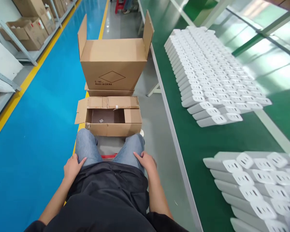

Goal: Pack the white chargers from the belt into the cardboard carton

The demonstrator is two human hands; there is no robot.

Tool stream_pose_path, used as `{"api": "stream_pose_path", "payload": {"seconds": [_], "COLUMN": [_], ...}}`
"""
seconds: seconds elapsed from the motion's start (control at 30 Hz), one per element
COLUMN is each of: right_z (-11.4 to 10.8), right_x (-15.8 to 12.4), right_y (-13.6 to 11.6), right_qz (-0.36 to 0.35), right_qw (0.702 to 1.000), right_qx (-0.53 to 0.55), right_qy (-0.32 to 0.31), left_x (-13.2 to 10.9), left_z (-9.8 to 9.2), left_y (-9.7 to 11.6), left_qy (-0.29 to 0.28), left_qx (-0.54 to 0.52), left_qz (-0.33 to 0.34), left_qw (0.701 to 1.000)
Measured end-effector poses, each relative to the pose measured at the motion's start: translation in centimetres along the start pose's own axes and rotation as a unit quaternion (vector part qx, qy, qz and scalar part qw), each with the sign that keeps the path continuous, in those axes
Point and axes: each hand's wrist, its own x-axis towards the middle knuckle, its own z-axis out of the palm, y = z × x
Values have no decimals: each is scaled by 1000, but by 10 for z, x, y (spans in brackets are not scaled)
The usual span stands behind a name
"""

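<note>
My left hand (72,166) rests on the outer side of my left thigh, thumb stretched apart and nothing held. On the right thigh lies my right hand (146,161), also open, its thumb spread and the other fingers partly hidden over the side. In front of my knees stands an open cardboard box (113,129) with a small pale scrap inside. Behind it is a taller cardboard box (113,74), flaps raised, printed "MADE IN CHINA". To my right, long white plastic pieces (195,77) with slotted ends lie stacked in rows, with a second stack (248,190) nearer to me.
A green-topped table (183,135) with a pale edge runs along my right. Shelving (26,54) with cartons stands at the left beyond the blue floor (43,119). A red stool (120,5) and part of a person show at the far end.
</note>
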Motion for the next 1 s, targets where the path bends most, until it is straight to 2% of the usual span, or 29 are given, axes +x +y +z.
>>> {"api": "stream_pose_path", "payload": {"seconds": [0.07, 0.2, 0.3, 0.4, 0.47, 0.53, 0.6, 0.63, 0.7, 0.77, 0.83, 0.9, 0.97, 1.0], "right_z": [8, 8, 4, 3, -1, -11, -26, -34, -43, -39, -20, 13, 51, 70], "right_x": [-15, -33, -60, -85, -84, -65, -29, -5, 50, 114, 182, 249, 307, 332], "right_y": [2, 12, 32, 52, 54, 42, 16, -4, -54, -117, -187, -255, -310, -330], "right_qz": [9, -93, -163, -164, -127, -106, -130, -158, -218, -277, -334, -364, -363, -361], "right_qw": [1000, 991, 975, 966, 964, 957, 953, 956, 964, 957, 935, 915, 897, 888], "right_qx": [0, 94, 121, 104, 79, 32, -7, -13, 9, 46, 55, -13, -120, -154], "right_qy": [-6, -18, -90, -170, -219, -267, -274, -247, -154, -76, -104, -175, -222, -240], "left_x": [1, -3, -26, -44, -36, -9, 34, 61, 122, 188, 250, 301, 333, 343], "left_z": [-2, -6, -6, -3, -5, -14, -25, -31, -39, -39, -29, -11, 13, 25], "left_y": [1, -7, -33, -52, -48, -32, -7, 8, 37, 65, 87, 104, 116, 121], "left_qy": [-42, -81, -145, -208, -241, -288, -327, -327, -272, -190, -140, -113, -96, -95], "left_qx": [15, -2, -27, -22, -14, -6, -40, -75, -142, -162, -164, -202, -241, -237], "left_qz": [20, 109, 184, 186, 181, 200, 231, 246, 265, 264, 250, 228, 197, 186], "left_qw": [999, 991, 972, 960, 953, 936, 915, 909, 914, 932, 944, 946, 945, 949]}}
